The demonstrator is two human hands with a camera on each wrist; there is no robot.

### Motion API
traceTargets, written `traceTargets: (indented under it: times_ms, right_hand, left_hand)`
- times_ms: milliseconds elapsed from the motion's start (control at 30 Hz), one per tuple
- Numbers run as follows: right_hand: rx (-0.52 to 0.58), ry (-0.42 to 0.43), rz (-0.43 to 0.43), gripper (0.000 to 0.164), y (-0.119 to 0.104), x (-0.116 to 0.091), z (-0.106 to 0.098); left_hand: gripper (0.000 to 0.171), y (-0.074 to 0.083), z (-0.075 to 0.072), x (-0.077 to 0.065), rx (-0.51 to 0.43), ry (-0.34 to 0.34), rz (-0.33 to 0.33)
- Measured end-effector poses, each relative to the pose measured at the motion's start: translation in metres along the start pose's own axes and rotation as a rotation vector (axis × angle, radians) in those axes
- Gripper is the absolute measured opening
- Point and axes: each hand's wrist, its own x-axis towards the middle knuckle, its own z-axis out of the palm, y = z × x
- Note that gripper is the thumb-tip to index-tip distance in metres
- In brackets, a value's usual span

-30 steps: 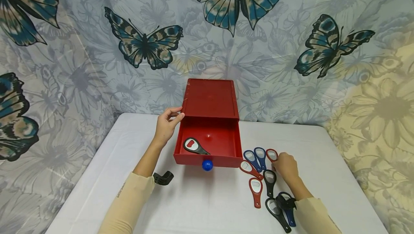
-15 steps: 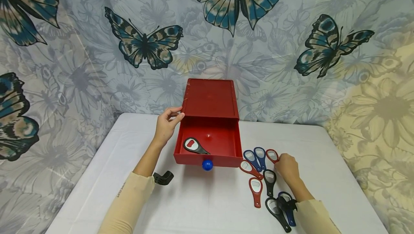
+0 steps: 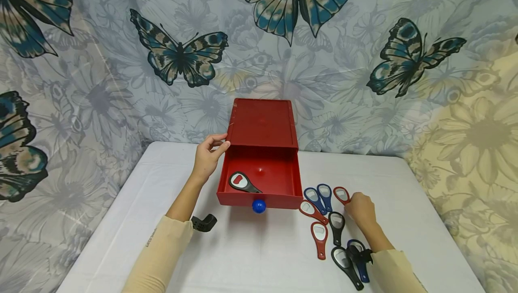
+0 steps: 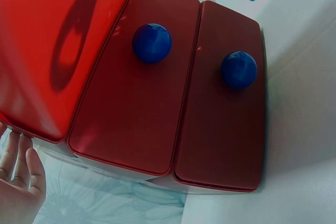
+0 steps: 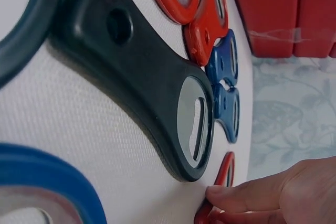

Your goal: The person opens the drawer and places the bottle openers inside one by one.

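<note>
My right hand (image 3: pixel 361 209) pinches the handle of a red bottle opener (image 3: pixel 341 195) that lies on the white table; thumb and fingers (image 5: pixel 247 195) show at it in the right wrist view. My left hand (image 3: pixel 207 158) rests its fingertips against the left side of a red drawer cabinet (image 3: pixel 263 122). The cabinet's top drawer (image 3: pixel 279 176) is pulled out and bears a blue knob (image 3: pixel 259 206). Inside it, at the front left, lies a black bottle opener (image 3: pixel 239 181). In the left wrist view that opener shows as a dark shape through the drawer's bottom.
Between drawer and right hand lie more bottle openers: two blue ones, one at the drawer's corner (image 3: pixel 312 195), two red ones, one nearer the front (image 3: pixel 319 234), and two black ones, one beside the hand (image 3: pixel 337 226). Another blue opener (image 3: pixel 365 274) lies partly under the right wrist camera.
My right hand has shifted slightly to the right along the red bottle opener, which has moved a little with it. My left hand stays at the cabinet.
</note>
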Motion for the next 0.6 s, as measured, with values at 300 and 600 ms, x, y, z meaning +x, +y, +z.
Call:
traceTargets:
  times_ms: [300,600]
  right_hand:
    - [0.012,0.003,0.006,0.011,0.0044,0.0004,0.0012]
    - [0.017,-0.028,-0.030,0.017,0.0078,0.0045,0.0005]
  left_hand:
    - [0.033,0.0003,-0.0001,-0.0004,-0.009,-0.004,-0.012]
    - [0.033,0.0005,-0.0005,-0.0001,-0.008,-0.001,-0.012]
